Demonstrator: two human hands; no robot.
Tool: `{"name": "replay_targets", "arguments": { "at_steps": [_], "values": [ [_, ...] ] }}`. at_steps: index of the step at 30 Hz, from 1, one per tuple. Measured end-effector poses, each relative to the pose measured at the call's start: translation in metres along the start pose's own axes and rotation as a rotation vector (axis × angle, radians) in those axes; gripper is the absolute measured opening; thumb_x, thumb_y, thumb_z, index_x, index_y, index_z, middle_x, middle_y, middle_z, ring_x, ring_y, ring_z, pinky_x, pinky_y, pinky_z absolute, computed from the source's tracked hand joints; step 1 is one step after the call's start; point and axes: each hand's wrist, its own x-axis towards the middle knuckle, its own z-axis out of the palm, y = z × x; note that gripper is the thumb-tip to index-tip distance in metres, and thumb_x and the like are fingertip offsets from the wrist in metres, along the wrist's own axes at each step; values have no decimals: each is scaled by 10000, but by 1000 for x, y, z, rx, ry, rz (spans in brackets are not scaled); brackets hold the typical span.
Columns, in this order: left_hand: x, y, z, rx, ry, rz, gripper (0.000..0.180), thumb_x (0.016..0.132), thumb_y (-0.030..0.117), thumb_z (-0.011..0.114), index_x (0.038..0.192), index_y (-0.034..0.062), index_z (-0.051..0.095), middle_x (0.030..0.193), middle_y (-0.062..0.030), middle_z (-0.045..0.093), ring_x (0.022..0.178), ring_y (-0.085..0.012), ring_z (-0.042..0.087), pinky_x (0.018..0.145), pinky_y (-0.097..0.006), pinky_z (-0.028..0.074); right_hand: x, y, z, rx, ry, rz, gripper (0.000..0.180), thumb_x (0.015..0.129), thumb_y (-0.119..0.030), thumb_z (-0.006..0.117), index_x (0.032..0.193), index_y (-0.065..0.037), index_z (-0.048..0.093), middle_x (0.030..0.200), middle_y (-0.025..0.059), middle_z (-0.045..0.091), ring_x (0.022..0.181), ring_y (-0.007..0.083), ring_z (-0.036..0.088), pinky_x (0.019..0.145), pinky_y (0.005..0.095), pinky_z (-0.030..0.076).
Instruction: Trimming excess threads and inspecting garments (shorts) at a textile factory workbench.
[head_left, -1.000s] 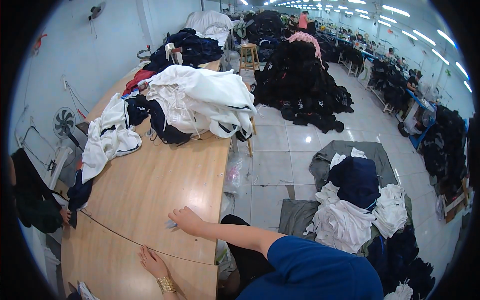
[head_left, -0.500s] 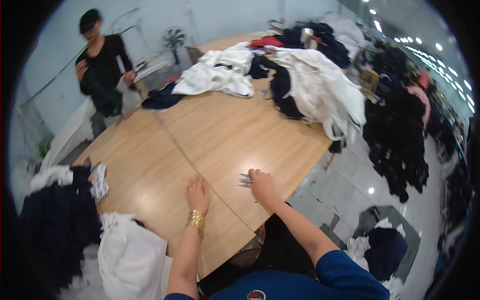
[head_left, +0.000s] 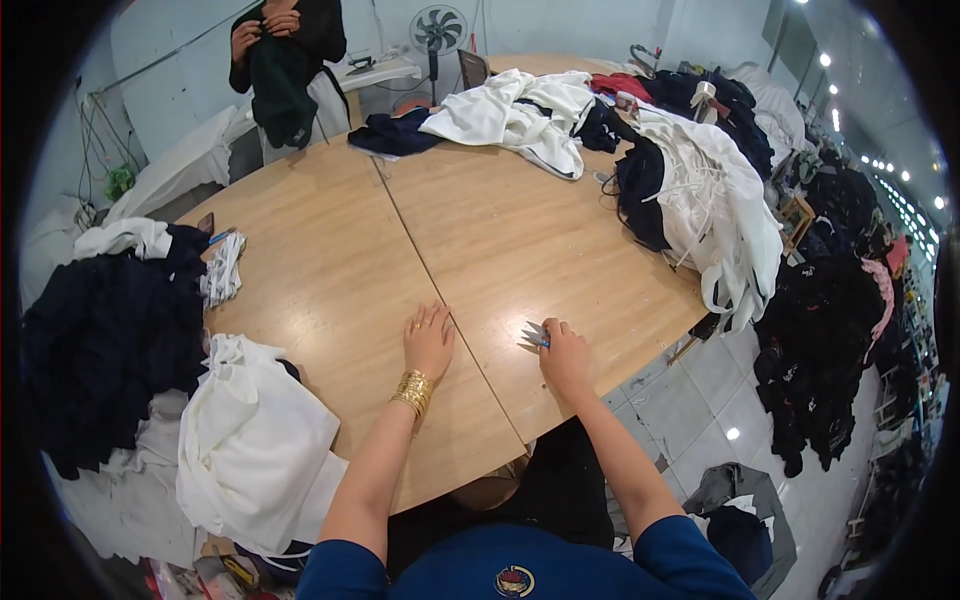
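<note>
Pale wood tabletop [head_left: 520, 240], seam [head_left: 430, 272] across it; tiled floor [head_left: 695, 385] at right. My left hand [head_left: 429, 345] lies flat, fingers loosely extended, gripping nothing; my right hand [head_left: 566, 358] curls fingers round snips [head_left: 534, 335], right of seam. White garments [head_left: 705, 190] clutter far-right edge.

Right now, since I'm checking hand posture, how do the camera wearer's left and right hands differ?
The left hand is palm down with fingers extended; the right hand curls around small scissors.
The left hand has gold bracelets at its wrist; the right hand has none.
Both are over the wooden table.
</note>
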Motion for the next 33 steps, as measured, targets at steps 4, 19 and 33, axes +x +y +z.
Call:
{"name": "replay_targets", "arguments": {
  "at_steps": [4, 19, 33],
  "values": [
    [3, 5, 3, -30, 29, 20, 358, 867, 256, 490, 1196, 116, 509, 1323, -80, 451, 1273, -286, 346, 1052, -442, 222, -3, 4, -5, -21, 7, 19, 273, 719, -125, 624, 960, -110, 496, 858, 83, 563, 772, 269, 584, 675, 393, 431],
    [-44, 1, -26, 110, -137, 121, 416, 893, 266, 442, 1286, 129, 437, 1379, -98, 367, 1297, -290, 297, 1053, -486, 195, 33, 94, -40, 199, 148, 34, 176, 759, -132, 557, 930, -92, 569, 862, 123, 569, 777, 329, 582, 665, 403, 474],
    [-46, 11, -37, 138, -171, 56, 439, 870, 232, 474, 1296, 139, 428, 1381, -92, 355, 1315, -277, 266, 1061, -466, 168, 60, 151, -18, -78, 176, 58, 563, 730, -314, 669, 1213, -82, 498, 1233, 141, 447, 1178, 314, 374, 970, 484, 255]
  ]
}}
